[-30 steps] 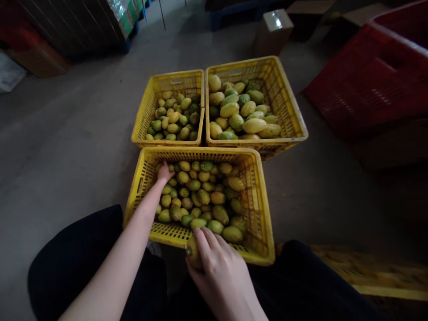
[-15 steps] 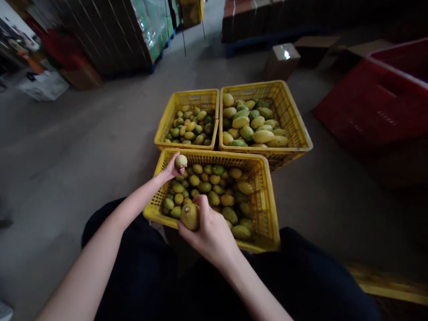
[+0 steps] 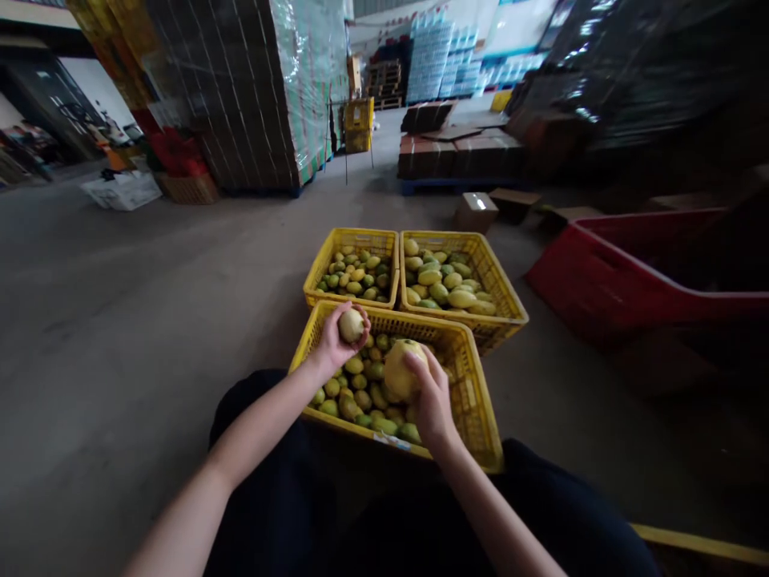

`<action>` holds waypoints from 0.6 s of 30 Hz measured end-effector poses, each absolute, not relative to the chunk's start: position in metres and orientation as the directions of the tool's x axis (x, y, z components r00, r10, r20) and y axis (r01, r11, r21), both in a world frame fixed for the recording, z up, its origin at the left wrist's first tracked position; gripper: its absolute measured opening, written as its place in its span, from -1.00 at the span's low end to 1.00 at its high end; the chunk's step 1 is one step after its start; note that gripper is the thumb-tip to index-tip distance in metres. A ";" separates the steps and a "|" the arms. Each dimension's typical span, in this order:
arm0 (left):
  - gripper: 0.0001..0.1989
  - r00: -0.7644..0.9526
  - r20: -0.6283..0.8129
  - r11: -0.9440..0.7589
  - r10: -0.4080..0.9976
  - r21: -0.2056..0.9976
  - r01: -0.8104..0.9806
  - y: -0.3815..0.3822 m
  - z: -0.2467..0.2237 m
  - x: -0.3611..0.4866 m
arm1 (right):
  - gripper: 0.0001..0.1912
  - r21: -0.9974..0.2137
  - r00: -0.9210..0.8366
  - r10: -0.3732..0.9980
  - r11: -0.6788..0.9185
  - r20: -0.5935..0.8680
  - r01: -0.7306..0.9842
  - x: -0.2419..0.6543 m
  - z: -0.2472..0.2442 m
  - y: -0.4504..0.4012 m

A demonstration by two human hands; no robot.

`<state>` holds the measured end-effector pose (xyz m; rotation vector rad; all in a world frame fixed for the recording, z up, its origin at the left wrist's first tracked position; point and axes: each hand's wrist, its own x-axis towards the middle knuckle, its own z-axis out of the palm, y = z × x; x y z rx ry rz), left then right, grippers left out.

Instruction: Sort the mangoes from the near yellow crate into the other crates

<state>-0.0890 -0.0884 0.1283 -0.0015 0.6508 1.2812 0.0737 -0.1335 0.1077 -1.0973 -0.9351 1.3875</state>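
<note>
1. A tall stack wrapped in clear film (image 3: 306,88) is seen well behind the near yellow crate, towards the left.
2. To the right of the near yellow crate, and well apart from it, a red crate (image 3: 570,276) is placed.
3. The near yellow crate (image 3: 477,405) is filled with green and yellow oval fruits (image 3: 361,399), some blotched with brown.
4. Just behind the near yellow crate, two more are set side by side: the back right crate (image 3: 496,268), where longer, paler fruits are held, and the back left crate (image 3: 325,255), where smaller ones are heaped.
5. Above the middle of the near yellow crate, a large pale-yellow fruit (image 3: 402,371) is gripped in the right hand (image 3: 433,397) — the thumb laid across it, the hand curved wide around its side.
6. Above that crate's back left part, a smaller, rounder, cream-coloured fruit (image 3: 350,326) is cupped in the left hand (image 3: 337,338), with the fingers curled around it.
7. On the crate's front rim, a whitish-blue label (image 3: 390,441) is stuck — its writing too small to be read.
</note>
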 end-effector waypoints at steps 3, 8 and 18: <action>-0.88 0.123 -0.481 0.326 0.868 0.365 -0.872 -0.090 0.131 -0.082 | -0.60 -0.953 -0.007 0.999 -0.038 -0.037 -0.301 0.071 0.118 -0.118; -0.80 0.106 -0.406 0.318 0.908 0.502 -0.804 -0.087 0.134 -0.071 | -0.66 -0.917 -0.041 0.998 -0.051 -0.038 -0.396 0.059 0.121 -0.092; -0.79 0.021 -0.452 0.246 0.892 0.447 -0.860 -0.072 0.143 -0.078 | -0.65 -0.953 -0.037 0.997 -0.081 -0.073 -0.291 0.055 0.120 -0.086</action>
